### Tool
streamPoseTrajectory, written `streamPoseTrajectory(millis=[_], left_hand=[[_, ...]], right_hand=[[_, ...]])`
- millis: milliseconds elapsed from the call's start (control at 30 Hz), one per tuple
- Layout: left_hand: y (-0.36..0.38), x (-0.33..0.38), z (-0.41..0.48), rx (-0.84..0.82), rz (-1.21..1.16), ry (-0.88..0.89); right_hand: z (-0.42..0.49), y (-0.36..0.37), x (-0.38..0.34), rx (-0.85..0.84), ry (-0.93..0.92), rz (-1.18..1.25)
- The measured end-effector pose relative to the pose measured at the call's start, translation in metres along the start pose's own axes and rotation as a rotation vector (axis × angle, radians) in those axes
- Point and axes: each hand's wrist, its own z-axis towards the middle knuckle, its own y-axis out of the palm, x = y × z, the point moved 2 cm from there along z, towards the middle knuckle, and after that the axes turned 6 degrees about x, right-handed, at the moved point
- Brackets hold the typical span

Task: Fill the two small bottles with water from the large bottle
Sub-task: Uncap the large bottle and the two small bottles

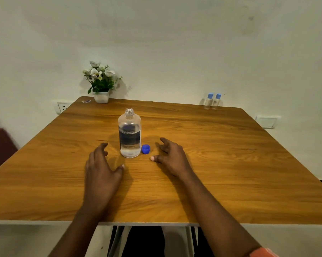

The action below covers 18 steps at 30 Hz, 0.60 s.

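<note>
Uncapped large bottle (pixel 129 133) upright between empty left hand (pixel 100 168), right hand (pixel 172 157).

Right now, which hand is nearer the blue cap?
Right. The right hand rests just right of the blue cap; the left hand lies beyond the large bottle.

A potted white-flowered plant (pixel 101 84) stands at the wooden table's (pixel 230 164) far-left corner.
</note>
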Motion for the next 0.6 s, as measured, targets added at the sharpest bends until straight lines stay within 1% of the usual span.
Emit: streamPoseTrajectory(millis=[67,133,233,367,500,600], left_hand=[[-0.001,0.002,-0.009,-0.025,0.011,-0.03],[0.001,0.007,-0.018,-0.071,0.069,0.002],[0.007,0.019,-0.03,-0.139,0.151,0.152],[0.032,0.045,-0.046,-0.303,0.219,0.381],[0.072,0.08,-0.052,-0.4,0.218,0.508],[0.108,0.103,-0.047,-0.426,0.217,0.57]], right_hand=[[0.0,0.001,0.001,0.004,-0.009,-0.016],[-0.002,-0.001,0.003,0.009,-0.02,-0.026],[-0.007,-0.009,0.01,0.019,-0.028,-0.043],[-0.012,-0.03,0.024,0.044,-0.031,-0.044],[-0.016,-0.062,0.046,0.099,-0.007,-0.062],[-0.01,-0.092,0.066,0.167,0.044,-0.087]])
